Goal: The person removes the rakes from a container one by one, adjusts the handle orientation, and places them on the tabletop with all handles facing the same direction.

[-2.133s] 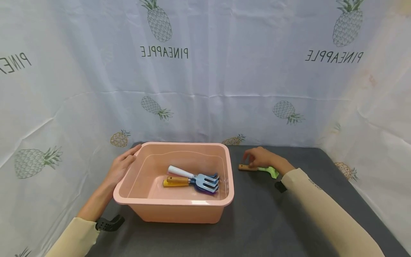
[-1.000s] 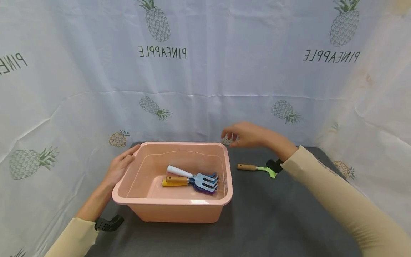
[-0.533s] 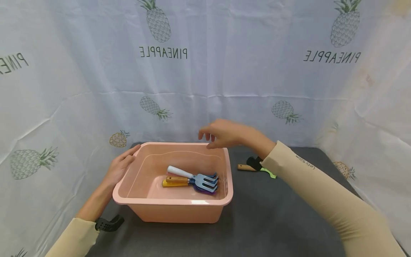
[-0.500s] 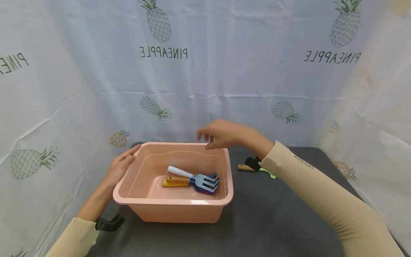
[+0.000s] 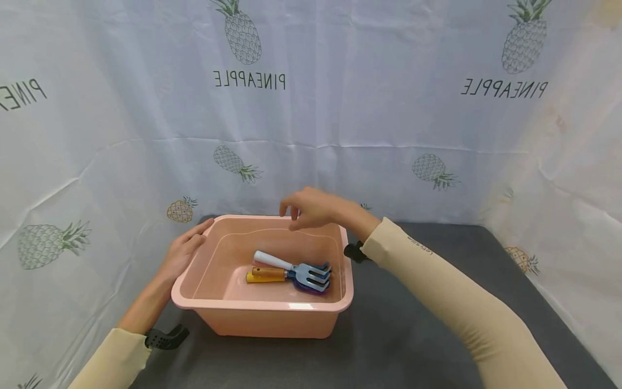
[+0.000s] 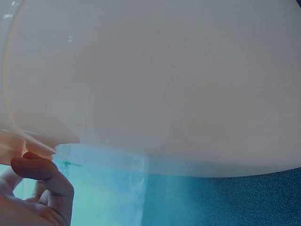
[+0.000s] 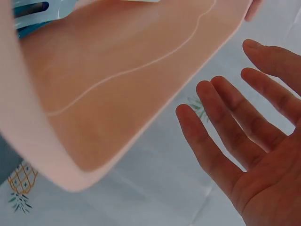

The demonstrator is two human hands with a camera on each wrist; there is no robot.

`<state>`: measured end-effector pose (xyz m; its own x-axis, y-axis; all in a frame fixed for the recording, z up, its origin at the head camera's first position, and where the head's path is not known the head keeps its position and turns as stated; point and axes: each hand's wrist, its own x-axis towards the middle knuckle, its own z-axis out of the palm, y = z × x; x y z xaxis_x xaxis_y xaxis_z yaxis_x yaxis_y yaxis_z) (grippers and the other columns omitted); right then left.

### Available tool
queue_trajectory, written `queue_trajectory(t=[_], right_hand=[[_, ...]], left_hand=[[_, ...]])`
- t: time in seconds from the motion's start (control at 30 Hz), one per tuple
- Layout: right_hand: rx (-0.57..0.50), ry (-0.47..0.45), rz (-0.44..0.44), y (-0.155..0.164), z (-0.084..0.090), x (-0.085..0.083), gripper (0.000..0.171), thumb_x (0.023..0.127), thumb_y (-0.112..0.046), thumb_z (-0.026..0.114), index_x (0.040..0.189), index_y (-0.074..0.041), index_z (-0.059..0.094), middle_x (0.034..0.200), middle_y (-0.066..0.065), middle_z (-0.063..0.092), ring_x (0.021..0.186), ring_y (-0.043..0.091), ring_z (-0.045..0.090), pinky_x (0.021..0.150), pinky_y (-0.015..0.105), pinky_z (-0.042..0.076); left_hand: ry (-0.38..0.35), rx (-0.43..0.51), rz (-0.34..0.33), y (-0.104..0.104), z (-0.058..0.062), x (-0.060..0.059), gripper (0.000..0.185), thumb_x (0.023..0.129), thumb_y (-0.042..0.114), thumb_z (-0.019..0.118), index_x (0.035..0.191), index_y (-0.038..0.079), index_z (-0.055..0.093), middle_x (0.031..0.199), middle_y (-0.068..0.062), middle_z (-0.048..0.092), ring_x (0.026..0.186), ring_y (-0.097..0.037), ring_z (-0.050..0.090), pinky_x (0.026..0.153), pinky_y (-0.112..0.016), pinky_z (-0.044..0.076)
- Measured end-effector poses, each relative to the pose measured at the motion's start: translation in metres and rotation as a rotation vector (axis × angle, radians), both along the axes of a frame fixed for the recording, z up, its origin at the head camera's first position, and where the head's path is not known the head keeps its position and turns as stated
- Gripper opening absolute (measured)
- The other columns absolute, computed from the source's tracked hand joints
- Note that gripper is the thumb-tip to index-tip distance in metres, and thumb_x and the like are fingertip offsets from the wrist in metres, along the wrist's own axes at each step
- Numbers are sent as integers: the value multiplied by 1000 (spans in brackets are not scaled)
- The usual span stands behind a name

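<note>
My left hand (image 5: 182,254) grips the left rim of a pink plastic basin (image 5: 277,306); in the left wrist view its bent fingers (image 6: 42,172) meet the edge. Inside the basin lies a pile of small garden tools. On top is a light blue hand fork (image 5: 312,277) with a wooden handle (image 5: 269,272); a white handle (image 5: 273,260) and a yellow handle (image 5: 264,279) show beside it. My right hand (image 5: 313,208) hangs over the basin's back rim, holding nothing. The right wrist view shows its fingers (image 7: 211,160) spread beside the wall.
A dark grey tabletop (image 5: 413,335) runs beneath the basin and out to the right. Pale cloth (image 5: 330,119) printed with pineapples surrounds the table at the back and sides. My right sleeve (image 5: 427,281) crosses the right part of the table.
My right hand has left the green tool with the wooden handle on the table, risen and moved left over the basin. That tool is now hidden behind my sleeve. My left hand stays put.
</note>
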<state>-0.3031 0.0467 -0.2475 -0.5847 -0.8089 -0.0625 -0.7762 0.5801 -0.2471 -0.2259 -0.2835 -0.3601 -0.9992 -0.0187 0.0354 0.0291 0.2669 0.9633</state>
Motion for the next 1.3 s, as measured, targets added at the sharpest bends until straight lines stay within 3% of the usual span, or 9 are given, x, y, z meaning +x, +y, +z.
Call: queue_trajectory(t=[0.23, 0.5, 0.67, 0.77, 0.87, 0.9, 1.03, 1.13, 1.3], right_hand=[[-43, -99, -92, -14, -14, -3, 34, 95, -20, 75, 126, -8, 70, 112, 9, 75, 98, 19, 69, 82, 31, 57], [-63, -217, -219, -30, -31, 0, 36, 96, -20, 73, 129, -7, 69, 121, 12, 73, 61, 14, 58, 56, 26, 52], [-96, -274, -282, -41, -39, 4, 38, 95, -25, 73, 130, -9, 70, 121, 8, 70, 82, 16, 61, 71, 38, 62], [-125, -375, -312, -44, -44, 8, 41, 93, -24, 72, 132, -10, 69, 131, 4, 66, 104, 19, 62, 85, 50, 62], [-147, -481, -328, -47, -49, 12, 44, 91, -20, 67, 135, -11, 67, 138, 2, 63, 111, 20, 60, 89, 52, 59], [-156, -510, -333, -48, -51, 13, 43, 91, -19, 66, 134, -13, 67, 137, 0, 62, 108, 18, 60, 88, 51, 59], [-157, -588, -344, -52, -60, 17, 12, 89, -15, 59, 100, -12, 64, 88, 3, 57, 68, 20, 46, 57, 36, 44], [-201, -632, -387, -56, -66, 22, 9, 93, -17, 62, 99, -10, 63, 83, 4, 51, 63, 22, 44, 53, 33, 37], [-251, -649, -473, -66, -75, 26, 43, 94, -17, 72, 136, -8, 65, 128, 5, 63, 100, 24, 57, 86, 42, 58]], left_hand=[[27, -19, -16, 0, 0, 0, 55, 109, 27, 47, 160, 9, 36, 166, -19, 31, 107, 20, 56, 87, -7, 51], [20, -28, -3, -1, 0, 0, 55, 109, 27, 47, 160, 9, 37, 166, -19, 33, 104, 19, 57, 86, -8, 51], [30, -30, -12, -1, -1, 0, 55, 110, 27, 46, 161, 9, 36, 167, -18, 31, 106, 21, 55, 87, -7, 50], [29, -35, -13, -1, -1, 0, 55, 110, 28, 46, 161, 10, 37, 168, -17, 30, 106, 22, 54, 87, -6, 50], [22, -30, -11, -1, -1, -1, 55, 109, 27, 46, 161, 10, 37, 168, -16, 31, 106, 22, 54, 87, -6, 50], [21, -29, -11, -1, -1, -1, 55, 109, 27, 46, 161, 10, 37, 168, -16, 31, 106, 21, 54, 87, -7, 50], [17, -19, -13, -1, -1, -1, 55, 109, 27, 46, 161, 10, 37, 169, -16, 29, 107, 21, 55, 87, -7, 51], [20, -22, -10, -2, -1, -1, 55, 109, 27, 46, 160, 9, 37, 168, -15, 29, 107, 20, 55, 87, -7, 50], [20, -24, -7, -2, 0, 0, 55, 109, 27, 46, 160, 9, 38, 168, -15, 31, 107, 20, 54, 88, -7, 50]])
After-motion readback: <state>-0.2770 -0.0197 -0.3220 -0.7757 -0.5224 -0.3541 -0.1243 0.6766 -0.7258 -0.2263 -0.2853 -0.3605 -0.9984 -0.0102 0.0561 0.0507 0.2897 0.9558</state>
